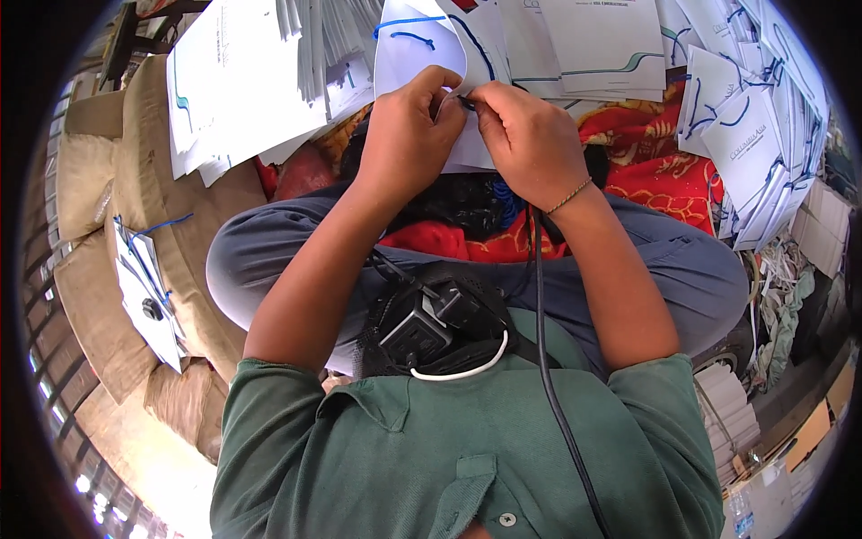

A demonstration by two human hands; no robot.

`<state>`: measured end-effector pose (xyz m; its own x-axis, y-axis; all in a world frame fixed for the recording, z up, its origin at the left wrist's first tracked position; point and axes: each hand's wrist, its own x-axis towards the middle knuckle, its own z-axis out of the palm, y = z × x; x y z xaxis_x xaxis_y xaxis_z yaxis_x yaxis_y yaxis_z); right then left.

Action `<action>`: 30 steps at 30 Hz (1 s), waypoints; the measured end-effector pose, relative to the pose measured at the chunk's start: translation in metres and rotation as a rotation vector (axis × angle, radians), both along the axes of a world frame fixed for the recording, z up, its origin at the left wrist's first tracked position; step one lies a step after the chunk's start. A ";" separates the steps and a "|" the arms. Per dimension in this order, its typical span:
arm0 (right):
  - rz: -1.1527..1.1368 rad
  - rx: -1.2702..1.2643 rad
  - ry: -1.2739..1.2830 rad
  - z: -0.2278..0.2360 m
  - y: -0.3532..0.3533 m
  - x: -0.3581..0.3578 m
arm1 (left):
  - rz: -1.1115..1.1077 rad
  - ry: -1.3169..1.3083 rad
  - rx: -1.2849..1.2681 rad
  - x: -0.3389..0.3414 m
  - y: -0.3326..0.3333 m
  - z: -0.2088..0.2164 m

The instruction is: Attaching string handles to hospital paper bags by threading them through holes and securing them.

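Note:
In front of my crossed legs, a white paper bag (417,61) stands between my hands, its side bulging open. A blue cord handle (409,22) runs across its far part, and a knotted cord end lies on the paper. My left hand (409,130) is closed on the bag's edge, thumb and fingers pinched together. Close beside it, my right hand (532,139) pinches at the same edge, where a short dark cord end (465,103) shows at the fingertips. Its other fingers curl under and are partly hidden.
Flat white bags (242,99) are stacked at far left; more white bags (611,40) lie at far right. Bags with blue cords (750,135) pile at right. A red patterned cloth (660,189) lies underneath. A black cable (543,341) hangs down my front. Left is a brown sofa (148,117).

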<state>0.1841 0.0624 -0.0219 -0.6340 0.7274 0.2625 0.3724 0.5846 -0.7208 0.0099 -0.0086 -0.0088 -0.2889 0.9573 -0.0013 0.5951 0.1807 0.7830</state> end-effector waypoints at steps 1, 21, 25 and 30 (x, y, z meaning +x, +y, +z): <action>-0.002 0.015 -0.008 0.000 0.000 -0.001 | -0.003 0.008 0.025 0.000 0.000 -0.001; -0.034 -0.148 0.048 -0.005 -0.001 -0.004 | 0.031 -0.012 -0.041 0.000 0.003 -0.001; -0.048 -0.035 -0.031 -0.005 -0.006 -0.007 | 0.006 -0.011 0.032 -0.001 0.001 -0.005; -0.049 0.035 -0.083 -0.008 -0.005 -0.013 | -0.009 0.007 0.020 0.000 0.001 -0.005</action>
